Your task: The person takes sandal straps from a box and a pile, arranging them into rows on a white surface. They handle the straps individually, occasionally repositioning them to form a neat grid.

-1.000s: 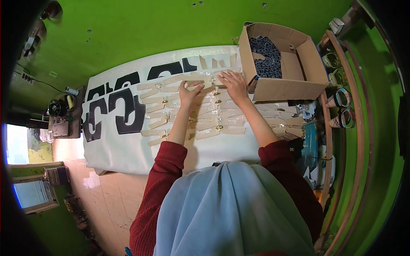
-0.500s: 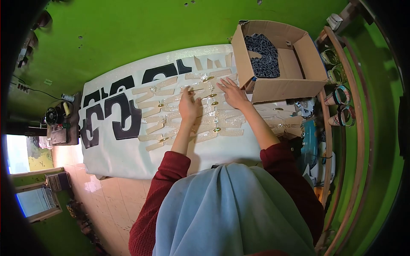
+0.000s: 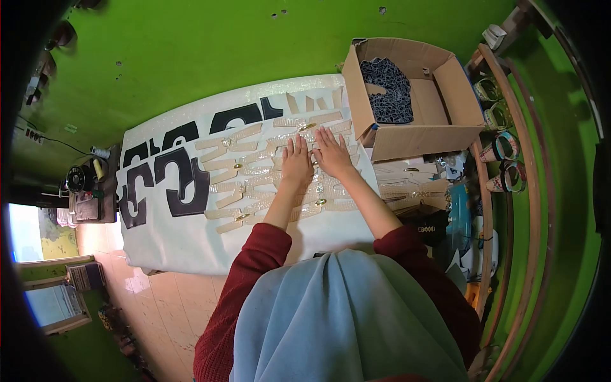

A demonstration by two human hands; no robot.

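Note:
My left hand (image 3: pixel 296 165) lies flat with its fingers stretched forward, over beige crocodile-patterned strap pieces. Beside it, my right hand (image 3: pixel 333 154) also rests flat, fingers spread a little, pressing on the same group of pieces. The two thumbs are close together. Between and around the hands are strap pieces with gold oval ornaments (image 3: pixel 321 202) and some with glittering ones. A further row of beige strap pieces (image 3: pixel 230 164) lies to the left of my hands. What is directly beneath the palms is hidden.
A white sheet (image 3: pixel 172 235) covers the table. Black cut-out pieces (image 3: pixel 182 178) lie on the left. An open cardboard box (image 3: pixel 420 141) with dark patterned material (image 3: pixel 391 95) stands at the back right. Sandals (image 3: pixel 503 146) hang on a wooden rack at the right. A sewing machine (image 3: pixel 79 179) is far left.
My left hand has come down and flattened onto the pieces, moving right. My right hand has shifted slightly left, so both hands now lie side by side.

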